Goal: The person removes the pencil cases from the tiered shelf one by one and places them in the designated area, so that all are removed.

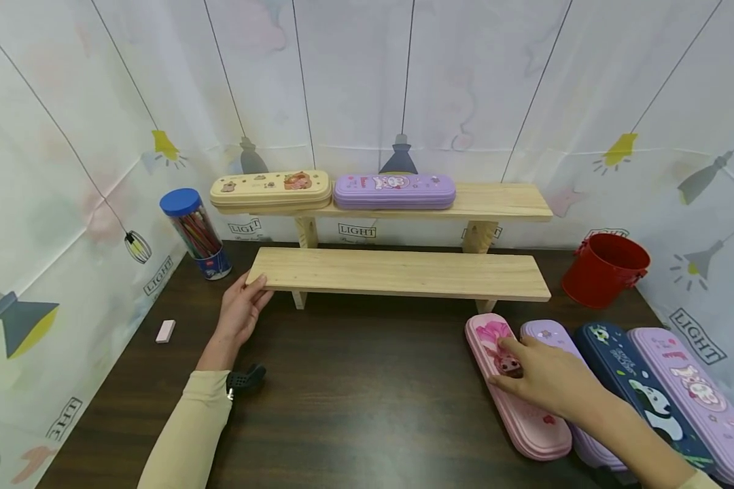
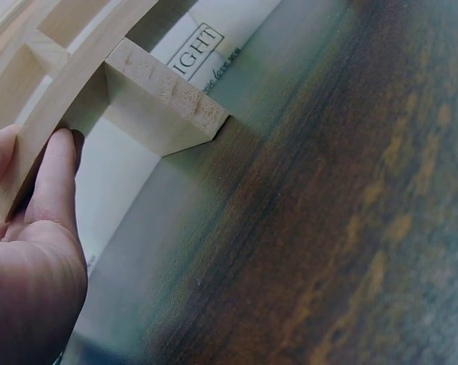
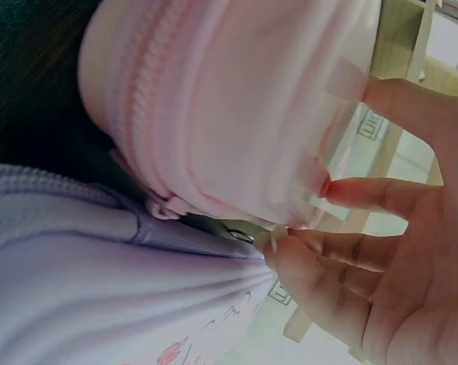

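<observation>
My left hand (image 1: 240, 314) grips the left end of the lower wooden shelf (image 1: 397, 273); in the left wrist view, the fingers of that hand (image 2: 42, 228) lie beneath the board (image 2: 69, 91) with the thumb at its edge. Over the pink pencil case (image 1: 526, 421) at the right, my right hand (image 1: 550, 377) touches the lid with spread, slightly bent fingers. The right wrist view has its fingertips (image 3: 320, 205) against the pink case (image 3: 244, 99). A lilac case (image 3: 100, 289) lies beside it there. How firmly the right fingers hold cannot be told.
On the upper shelf (image 1: 501, 201) lie a cream case (image 1: 269, 190) and a purple case (image 1: 394, 192). Right of the pink case are a navy panda case (image 1: 648, 401) and lilac ones (image 1: 697, 394). A red bucket (image 1: 605, 270), pencil jar (image 1: 197, 234) and eraser (image 1: 166, 331) stand around.
</observation>
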Action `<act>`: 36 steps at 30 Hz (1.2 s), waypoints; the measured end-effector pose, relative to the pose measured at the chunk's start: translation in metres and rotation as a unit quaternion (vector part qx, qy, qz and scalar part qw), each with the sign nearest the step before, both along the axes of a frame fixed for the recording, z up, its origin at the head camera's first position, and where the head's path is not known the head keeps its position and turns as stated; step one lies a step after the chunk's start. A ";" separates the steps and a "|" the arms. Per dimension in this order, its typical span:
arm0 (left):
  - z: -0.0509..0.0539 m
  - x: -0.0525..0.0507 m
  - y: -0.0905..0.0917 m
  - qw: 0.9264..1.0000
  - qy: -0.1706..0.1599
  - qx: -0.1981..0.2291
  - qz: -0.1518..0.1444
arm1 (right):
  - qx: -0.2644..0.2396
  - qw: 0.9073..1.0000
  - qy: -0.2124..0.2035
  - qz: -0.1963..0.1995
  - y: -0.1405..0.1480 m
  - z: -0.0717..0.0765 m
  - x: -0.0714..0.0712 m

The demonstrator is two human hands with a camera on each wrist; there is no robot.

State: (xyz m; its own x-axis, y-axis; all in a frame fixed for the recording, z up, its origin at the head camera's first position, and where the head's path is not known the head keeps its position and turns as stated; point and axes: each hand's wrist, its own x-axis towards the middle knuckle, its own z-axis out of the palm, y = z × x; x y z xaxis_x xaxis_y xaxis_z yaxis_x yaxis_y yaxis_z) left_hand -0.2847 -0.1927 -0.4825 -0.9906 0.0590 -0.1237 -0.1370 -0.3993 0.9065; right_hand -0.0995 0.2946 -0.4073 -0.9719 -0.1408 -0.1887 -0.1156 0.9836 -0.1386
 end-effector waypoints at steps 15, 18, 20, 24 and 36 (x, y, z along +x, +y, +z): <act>0.000 0.001 0.000 1.000 0.009 -0.012 -0.001 | -0.015 0.998 -0.036 -0.047 0.008 0.006 0.009; 0.000 0.001 0.000 1.000 0.014 -0.011 -0.005 | -0.024 0.997 -0.040 -0.058 0.011 0.006 0.010; 0.000 0.001 0.000 1.000 0.016 -0.010 -0.006 | -0.031 0.996 -0.044 -0.065 0.014 0.005 0.012; 0.000 0.001 -0.001 1.000 0.018 -0.009 -0.005 | -0.041 0.995 -0.051 -0.070 0.018 0.006 0.011; 0.002 0.001 0.000 1.000 0.009 -0.013 0.004 | -0.067 0.997 -0.020 -0.036 0.017 0.024 -0.008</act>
State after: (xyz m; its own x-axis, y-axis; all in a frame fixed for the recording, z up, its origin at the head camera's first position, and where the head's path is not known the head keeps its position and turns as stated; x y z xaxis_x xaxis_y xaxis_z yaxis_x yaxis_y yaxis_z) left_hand -0.2832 -0.1927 -0.4810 -0.9931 0.0489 -0.1070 -0.1176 -0.3761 0.9191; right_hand -0.1073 0.3113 -0.3835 -0.9723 -0.0973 -0.2124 -0.0365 0.9613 -0.2730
